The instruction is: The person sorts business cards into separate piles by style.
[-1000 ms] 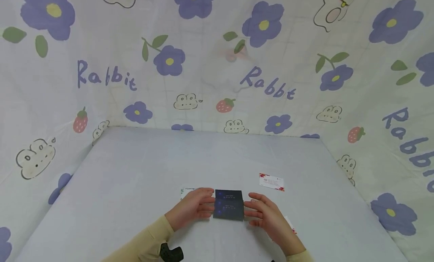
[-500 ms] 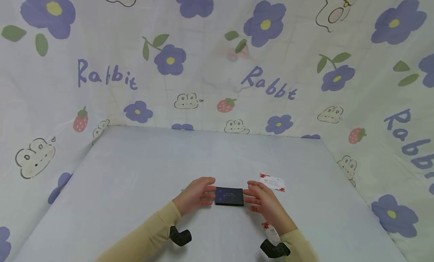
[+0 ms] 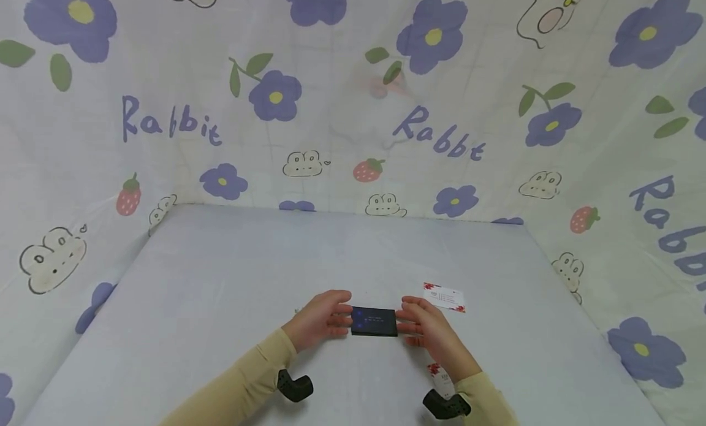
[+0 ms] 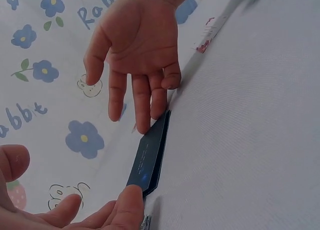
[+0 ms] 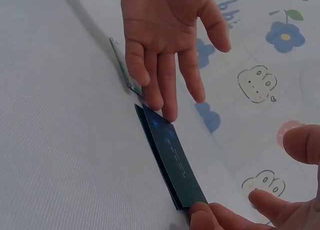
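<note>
Two dark business cards (image 3: 374,322) with pale print and blue spots lie one over the other between the hands, a thin gap showing along their edges in the right wrist view. At their left end the left hand (image 3: 320,320) touches the short edge with extended fingertips, its thumb raised. The right hand (image 3: 432,331) mirrors it, its fingertips (image 4: 143,126) at the opposite short edge. Both palms face inward and the fingers are mostly straight. Seen from the left wrist, the upper dark card (image 4: 145,157) sits slightly offset from the lower one.
A white card with red flowers (image 3: 444,297) lies beyond the right hand. Another red-and-white card (image 3: 439,377) is partly covered by the right wrist's black camera mount (image 3: 447,405). Behind the left hand is a pale green-marked card (image 5: 121,64). Flower-print cloth (image 3: 331,125) encloses the white table (image 3: 220,279).
One second ago both dark cards showed, overlapping front to back; now they look like one stack from above. Both hands have shifted slightly forward, and over the last half second they hardly moved.
</note>
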A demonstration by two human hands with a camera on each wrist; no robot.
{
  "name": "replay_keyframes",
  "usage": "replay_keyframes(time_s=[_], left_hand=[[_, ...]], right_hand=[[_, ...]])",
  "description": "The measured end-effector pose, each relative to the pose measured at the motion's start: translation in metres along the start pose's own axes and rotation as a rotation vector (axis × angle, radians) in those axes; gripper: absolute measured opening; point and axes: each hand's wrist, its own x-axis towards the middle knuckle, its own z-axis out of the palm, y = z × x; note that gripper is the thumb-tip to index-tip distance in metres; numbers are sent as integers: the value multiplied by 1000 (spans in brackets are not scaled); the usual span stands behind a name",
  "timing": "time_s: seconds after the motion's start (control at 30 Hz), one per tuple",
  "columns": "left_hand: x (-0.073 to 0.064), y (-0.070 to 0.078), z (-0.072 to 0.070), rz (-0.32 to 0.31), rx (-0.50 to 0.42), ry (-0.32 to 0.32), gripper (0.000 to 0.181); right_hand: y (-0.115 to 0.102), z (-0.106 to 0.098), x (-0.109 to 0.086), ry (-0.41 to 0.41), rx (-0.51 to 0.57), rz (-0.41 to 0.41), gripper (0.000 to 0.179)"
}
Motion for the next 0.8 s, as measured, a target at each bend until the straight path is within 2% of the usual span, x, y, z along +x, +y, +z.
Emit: replay_keyframes(time_s=[0.8], left_hand=[[-3, -5, 2, 11, 14, -20, 62]], right_hand=[[2, 1, -4, 22, -37, -7, 54]])
